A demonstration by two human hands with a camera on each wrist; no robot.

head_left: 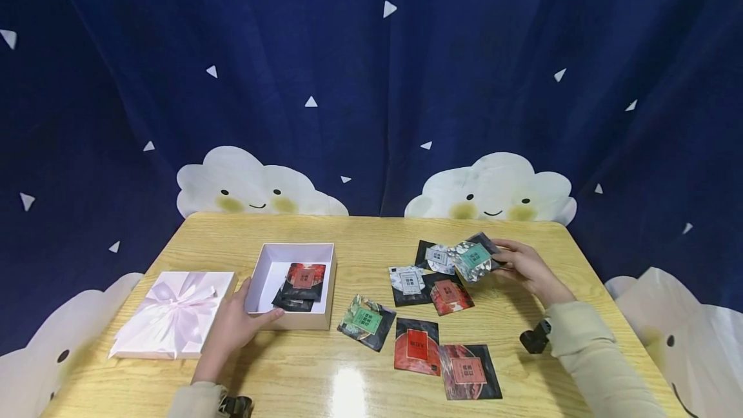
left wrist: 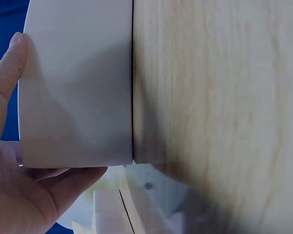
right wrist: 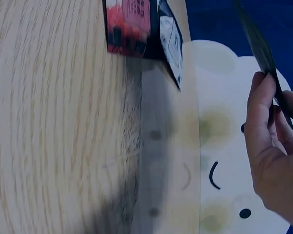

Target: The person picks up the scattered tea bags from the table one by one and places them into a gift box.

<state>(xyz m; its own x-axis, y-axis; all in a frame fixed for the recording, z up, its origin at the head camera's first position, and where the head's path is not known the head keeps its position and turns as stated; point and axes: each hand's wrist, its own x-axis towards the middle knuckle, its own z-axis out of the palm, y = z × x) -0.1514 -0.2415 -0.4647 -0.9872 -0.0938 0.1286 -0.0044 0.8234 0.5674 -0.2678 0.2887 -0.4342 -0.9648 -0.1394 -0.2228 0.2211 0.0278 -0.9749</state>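
My left hand (head_left: 237,321) grips the near-left corner of an open white box (head_left: 328,295). Its thumb lies on the front rim, with the other fingers along the left side; the left wrist view shows the hand around the box wall (left wrist: 78,87). Inside lie a red-and-black sachet (head_left: 304,281) and a dark one (head_left: 293,304) partly under it. At the right, my right hand (head_left: 525,268) pinches a silvery-black sachet with a green label (head_left: 475,257) by its right edge. In the right wrist view, that raised sachet (right wrist: 259,44) appears edge-on between thumb and fingers.
Several sachets lie right of the box, among them a green one (head_left: 367,321), a bright red one (head_left: 416,346), a pink-labelled one (head_left: 469,371) and a white-labelled one (head_left: 409,284). A lid with a pink bow (head_left: 174,305) lies left. A dark blue curtain (head_left: 371,82) hangs behind.
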